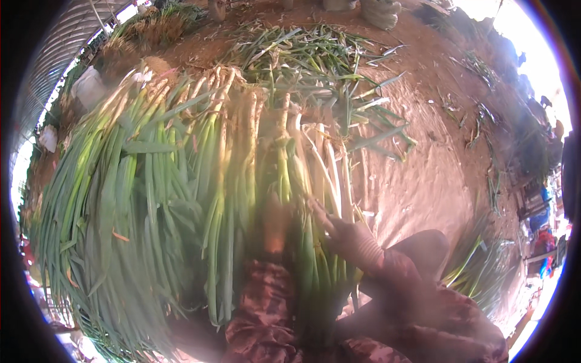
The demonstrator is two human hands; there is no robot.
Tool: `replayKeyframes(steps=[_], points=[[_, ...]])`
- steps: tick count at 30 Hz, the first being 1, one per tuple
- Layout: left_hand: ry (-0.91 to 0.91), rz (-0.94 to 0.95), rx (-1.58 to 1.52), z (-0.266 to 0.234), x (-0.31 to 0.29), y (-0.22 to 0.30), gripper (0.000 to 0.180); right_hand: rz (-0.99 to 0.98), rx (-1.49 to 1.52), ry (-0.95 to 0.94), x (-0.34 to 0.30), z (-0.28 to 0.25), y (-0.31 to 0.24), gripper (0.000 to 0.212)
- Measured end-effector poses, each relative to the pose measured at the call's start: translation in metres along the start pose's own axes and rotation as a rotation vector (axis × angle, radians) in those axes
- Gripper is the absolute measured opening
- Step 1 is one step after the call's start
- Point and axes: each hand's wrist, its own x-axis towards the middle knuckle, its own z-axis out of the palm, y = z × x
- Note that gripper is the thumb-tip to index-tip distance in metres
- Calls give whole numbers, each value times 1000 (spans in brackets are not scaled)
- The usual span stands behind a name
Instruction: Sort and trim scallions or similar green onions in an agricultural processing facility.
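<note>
Long green onions [151,199] lie side by side in a wide layer, pale root ends away from me and green leaves toward me. My left hand [275,224] is among the stalks in the middle, too smeared for its fingers to show. To its right, my right hand [354,239] touches several green onions with white stems [330,175]. Its visible fingers stretch across the stalks toward the left; the thumb is hidden. Camouflage-patterned sleeves cover both my forearms.
Beyond the root ends, loose green leaves [296,51] are heaped on the reddish-brown ground. A pale sheet [417,175] spreads at the right. More greens [484,272] lie at the right, near my knee. A white bag [88,88] stands at the far left.
</note>
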Motion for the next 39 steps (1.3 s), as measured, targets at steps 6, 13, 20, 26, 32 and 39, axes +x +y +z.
replayKeyframes(steps=[6, 13, 20, 26, 32, 39], points=[[-50, -195, -280, -16, -77, 13, 31, -114, -54, -21, -59, 7, -14, 38], [59, -25, -45, -12, -93, -11, 42, -36, 77, -40, -97, 12, -31, 29], [76, -113, -167, -13, -92, 7, 46, -83, -68, 86, -38, 24, -31, 25], [84, -56, -162, -18, -93, 0, 46, -4, 141, 159, 0, 31, -27, 36], [-46, -144, -249, -23, -91, 9, 47, -13, -6, 153, 39, 35, -7, 35], [-129, -224, -423, -33, -89, 6, 53, 114, 121, 70, 58, 1, -30, 40]])
